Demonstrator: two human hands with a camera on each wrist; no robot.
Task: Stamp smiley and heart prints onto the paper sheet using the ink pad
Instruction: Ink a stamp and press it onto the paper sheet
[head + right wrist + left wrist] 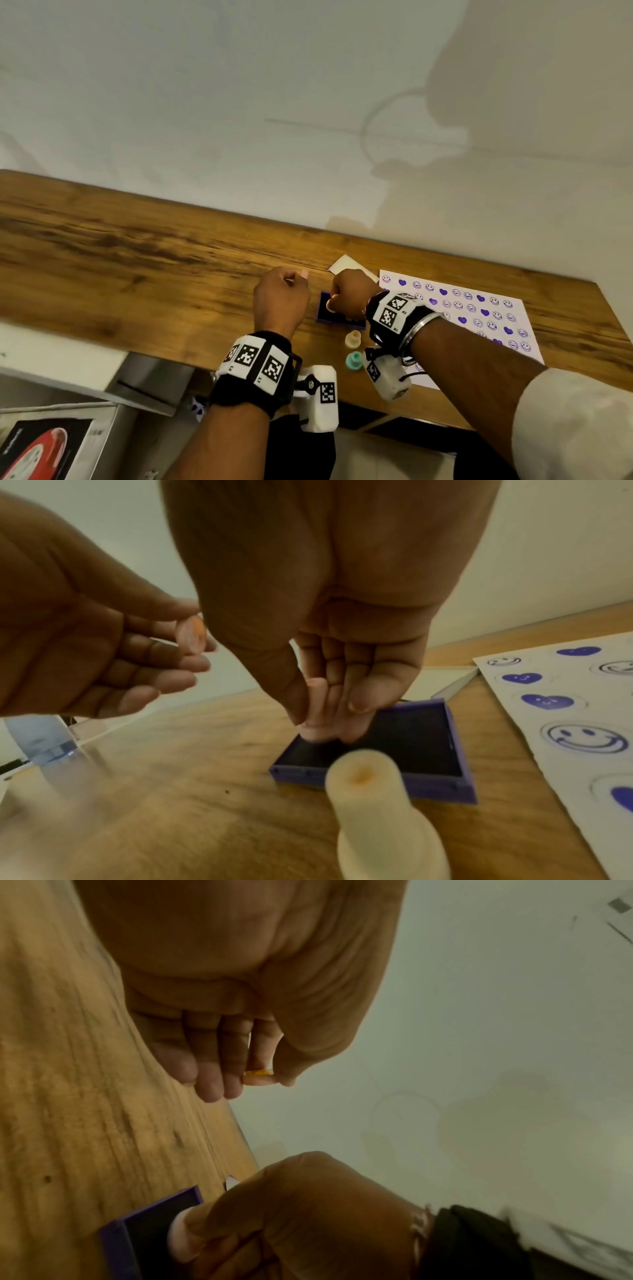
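The purple ink pad [352,322] [416,739] lies open on the wooden table, left of the paper sheet [479,325] [561,691], which carries several purple smiley and heart prints. My right hand [334,303] [322,723] grips a pink stamp [314,710] [179,1231] upright, its face down on the pad's dark ink. My left hand [298,277] [260,1080], raised just left of the pad, pinches a small pink round cap [303,273] [192,638] between thumb and forefinger.
A cream stamp [352,339] [369,804] and a teal stamp [353,359] stand on the table just in front of the pad. The pad's white lid [349,265] [445,680] lies behind it by the wall. The table's front edge runs close to my wrists.
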